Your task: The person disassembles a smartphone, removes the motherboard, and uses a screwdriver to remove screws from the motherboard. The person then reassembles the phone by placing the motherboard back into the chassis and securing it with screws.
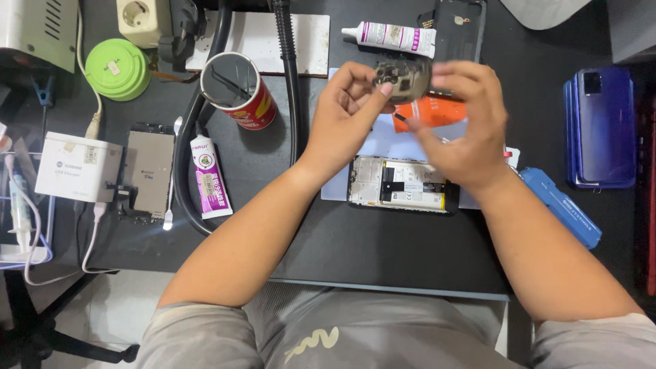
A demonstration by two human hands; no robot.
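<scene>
Both hands are raised above the dark desk and hold a small grey-brown phone part (403,78) between them. My left hand (348,113) pinches its left edge with thumb and forefinger. My right hand (461,123) grips its right side and is blurred by motion. Below the hands an opened phone (402,184) lies with its battery and inner frame showing, on a pale blue mat (383,143). An orange card (434,109) sits behind the hands.
Two glue tubes (210,178) (391,35), a red can (240,89) holding tools, a black hose (290,82), a dismantled phone frame (147,171), a white charger box (76,167), a green round lid (117,68), a blue case (562,206) and stacked blue phone backs (601,126) surround the mat.
</scene>
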